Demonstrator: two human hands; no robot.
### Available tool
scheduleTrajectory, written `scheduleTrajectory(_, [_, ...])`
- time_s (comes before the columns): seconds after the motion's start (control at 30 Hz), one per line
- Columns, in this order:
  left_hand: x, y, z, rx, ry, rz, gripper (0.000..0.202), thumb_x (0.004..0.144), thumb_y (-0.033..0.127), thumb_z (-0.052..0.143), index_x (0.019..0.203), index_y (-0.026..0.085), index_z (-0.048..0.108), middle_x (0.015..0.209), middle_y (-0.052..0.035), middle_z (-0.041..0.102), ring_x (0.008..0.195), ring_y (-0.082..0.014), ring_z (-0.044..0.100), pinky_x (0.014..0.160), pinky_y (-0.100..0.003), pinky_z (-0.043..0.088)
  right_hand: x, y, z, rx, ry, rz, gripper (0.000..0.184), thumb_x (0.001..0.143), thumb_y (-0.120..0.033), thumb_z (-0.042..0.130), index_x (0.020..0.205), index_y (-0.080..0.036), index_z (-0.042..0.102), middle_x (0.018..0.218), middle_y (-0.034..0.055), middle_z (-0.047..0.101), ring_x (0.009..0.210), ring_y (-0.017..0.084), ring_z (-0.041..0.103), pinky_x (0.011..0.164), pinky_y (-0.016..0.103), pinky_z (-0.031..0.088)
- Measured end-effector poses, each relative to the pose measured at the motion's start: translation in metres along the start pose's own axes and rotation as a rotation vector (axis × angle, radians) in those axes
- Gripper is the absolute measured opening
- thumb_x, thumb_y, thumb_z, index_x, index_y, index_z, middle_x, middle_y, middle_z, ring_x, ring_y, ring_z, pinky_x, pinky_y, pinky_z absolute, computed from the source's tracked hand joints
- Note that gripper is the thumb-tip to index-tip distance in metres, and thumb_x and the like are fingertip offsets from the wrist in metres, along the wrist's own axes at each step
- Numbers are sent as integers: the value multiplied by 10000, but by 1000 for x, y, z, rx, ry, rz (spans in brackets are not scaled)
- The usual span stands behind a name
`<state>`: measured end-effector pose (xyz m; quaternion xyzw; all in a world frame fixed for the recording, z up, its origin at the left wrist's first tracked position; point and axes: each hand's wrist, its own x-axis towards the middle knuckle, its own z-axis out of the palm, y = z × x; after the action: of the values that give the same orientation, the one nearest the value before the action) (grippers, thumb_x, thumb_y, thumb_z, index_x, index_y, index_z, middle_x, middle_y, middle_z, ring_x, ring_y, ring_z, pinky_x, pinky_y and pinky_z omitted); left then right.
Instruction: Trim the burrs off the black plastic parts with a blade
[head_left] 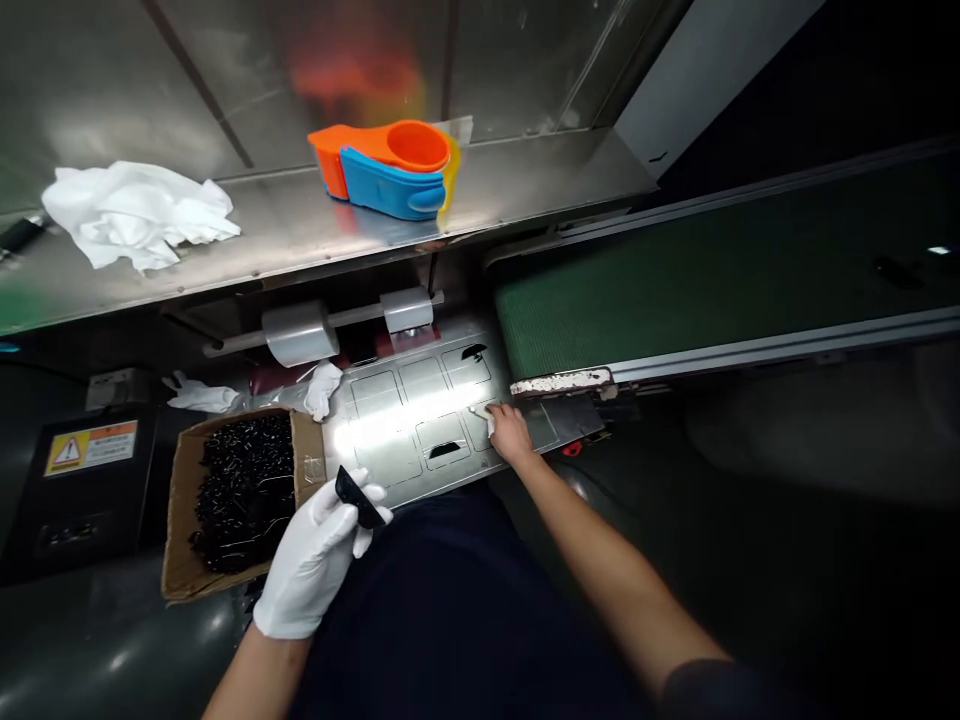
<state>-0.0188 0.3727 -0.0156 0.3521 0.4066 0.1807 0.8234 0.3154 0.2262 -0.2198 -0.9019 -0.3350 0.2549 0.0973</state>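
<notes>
Dark machine housing (105, 640) along the lower left of the frame, with a steel plate (382, 405) set just above it. Nearest, at lower centre, a left hand (311, 560) in a white glove, fingers pinched together on a flat black piece (358, 497), held just clear of a cardboard carton (180, 520). Inside the carton, a deep heap of loose black parts (244, 490), so plenty left there, with only that one piece out and in hand. To the right, a bare right hand (510, 435) resting on the plate, fingers closed on a white wipe (484, 418) against its surface, near a rectangular panel outlined in the steel. Further up, two pale rollers (300, 333) on a rod. At far left, a yellow-and-red warning label (90, 448), its small print unreadable; no brand in sight. Beyond, a green conveyor belt (675, 270) at right, and on a steel shelf (277, 210) at the top, a crumpled white cloth (135, 215) and nested orange and blue plastic scoops (382, 170).
</notes>
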Motion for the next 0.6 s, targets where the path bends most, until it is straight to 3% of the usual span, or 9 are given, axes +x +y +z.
scheduleTrajectory(0.1, [3, 5, 5, -18, -24, 41, 442, 859, 385, 850, 1244, 205, 728, 1048, -95, 708, 812, -203, 698, 557, -222, 477, 2, -16, -10, 27, -61, -10, 430, 1003, -380, 706, 1372, -175, 626, 1415, 131, 618, 1268, 304, 619, 1086, 557, 535])
scheduleTrajectory(0.23, [-3, 11, 12, -97, -17, 207, 368, 895, 379, 812, 1221, 218, 751, 1063, -101, 742, 773, -168, 696, 512, -180, 459, -24, -50, -41, 101, -120, -136, 394, 1019, -292, 654, 1384, -154, 598, 1391, 144, 627, 1207, 286, 648, 1049, 525, 555])
scheduleTrajectory(0.33, [-12, 22, 17, -185, -38, 338, 378, 876, 416, 826, 1195, 223, 767, 1172, -136, 760, 716, -150, 709, 443, -145, 396, -54, -97, -82, 208, -211, -387, 442, 1041, -167, 480, 1481, -152, 518, 1285, 128, 694, 1094, 239, 684, 1008, 440, 561])
scheduleTrajectory(0.43, [-22, 38, 21, -210, -60, 409, 432, 873, 472, 819, 1208, 205, 768, 1302, -173, 732, 663, -130, 696, 388, -138, 331, -85, -156, -139, 322, -327, -707, 495, 1099, -298, 421, 1593, -313, 437, 1153, 25, 760, 1047, 195, 709, 983, 365, 559])
scheduleTrajectory(0.47, [-25, 43, 21, -205, -72, 423, 478, 875, 489, 813, 1247, 195, 756, 1270, -177, 744, 631, -123, 680, 375, -144, 313, -96, -176, -158, 360, -338, -858, 475, 1104, -326, 431, 1577, -318, 479, 1207, 42, 763, 1082, 204, 713, 981, 363, 556])
scheduleTrajectory(0.53, [-34, 50, 23, -204, -118, 456, 594, 883, 527, 796, 1342, 159, 714, 1017, -151, 790, 524, -102, 604, 361, -161, 284, -114, -213, -195, 373, -315, -1112, 416, 1087, -309, 493, 1494, -305, 579, 1337, 60, 737, 1172, 210, 701, 998, 337, 543])
scheduleTrajectory(0.6, [-42, 53, 24, -202, -155, 473, 689, 893, 567, 776, 1414, 129, 665, 710, -79, 735, 429, -84, 492, 362, -180, 257, -129, -242, -222, 333, -321, -1228, 358, 1032, -229, 570, 1380, -274, 643, 1336, 62, 742, 1168, 209, 710, 982, 308, 547])
